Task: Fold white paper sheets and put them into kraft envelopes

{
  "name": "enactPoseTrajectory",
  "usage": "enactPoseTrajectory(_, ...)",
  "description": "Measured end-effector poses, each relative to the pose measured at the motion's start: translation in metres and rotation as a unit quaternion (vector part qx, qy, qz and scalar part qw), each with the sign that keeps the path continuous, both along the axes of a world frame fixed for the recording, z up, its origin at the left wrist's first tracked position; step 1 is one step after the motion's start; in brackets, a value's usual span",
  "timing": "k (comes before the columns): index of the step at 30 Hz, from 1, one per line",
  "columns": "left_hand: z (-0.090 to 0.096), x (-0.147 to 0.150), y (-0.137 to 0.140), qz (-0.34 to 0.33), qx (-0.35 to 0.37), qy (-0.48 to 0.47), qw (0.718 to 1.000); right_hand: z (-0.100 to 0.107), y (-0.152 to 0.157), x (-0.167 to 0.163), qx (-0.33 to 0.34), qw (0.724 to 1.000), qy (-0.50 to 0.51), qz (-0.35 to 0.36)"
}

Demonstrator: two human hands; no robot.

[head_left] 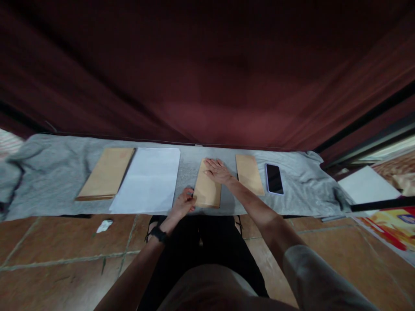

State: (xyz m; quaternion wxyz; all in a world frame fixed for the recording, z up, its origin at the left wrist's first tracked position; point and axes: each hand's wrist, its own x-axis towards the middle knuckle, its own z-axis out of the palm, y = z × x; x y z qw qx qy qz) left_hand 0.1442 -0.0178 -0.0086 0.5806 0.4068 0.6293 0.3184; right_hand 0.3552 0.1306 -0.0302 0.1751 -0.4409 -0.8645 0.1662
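Observation:
A brown paper envelope [208,190] lies in front of me on the grey cloth. My right hand [218,171] is spread flat over its upper part, fingers stretched out. Beside its lower left edge, my left hand [183,203] has its fingers curled together; a small dark spot shows at the fingertips, too unclear to name. A second brown envelope [249,174] lies to the right of my right hand. White paper sheets [147,179] lie left of my left hand, and a stack of larger brown envelopes [106,172] lies beyond them.
The grey cloth [48,172] covers a narrow table against a dark red curtain [207,86]. A phone [274,179] lies face up on the right. Crumpled white paper [104,226] is on the tiled floor; a white board [369,185] and colourful packaging [394,224] stand at the far right.

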Motion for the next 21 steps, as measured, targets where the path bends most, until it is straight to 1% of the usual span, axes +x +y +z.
enactPoseTrajectory(5, -0.002, 0.001, -0.001, 0.002, 0.009, 0.002, 1.000, -0.001, -0.012, -0.012, -0.009, 0.998, -0.024, 0.055)
enactPoseTrajectory(9, -0.005, 0.002, -0.001, 0.010, 0.017, 0.003, 1.000, -0.004, -0.031, -0.015, -0.004, 0.996, -0.040, 0.074)
enactPoseTrajectory(15, -0.003, 0.002, 0.000, 0.003, 0.026, 0.009, 1.000, -0.003, -0.069, -0.018, -0.003, 0.995, -0.032, 0.094)
enactPoseTrajectory(21, -0.001, 0.004, 0.000, 0.000, 0.041, 0.022, 0.999, 0.003, -0.111, -0.016, -0.010, 0.988, -0.018, 0.151)
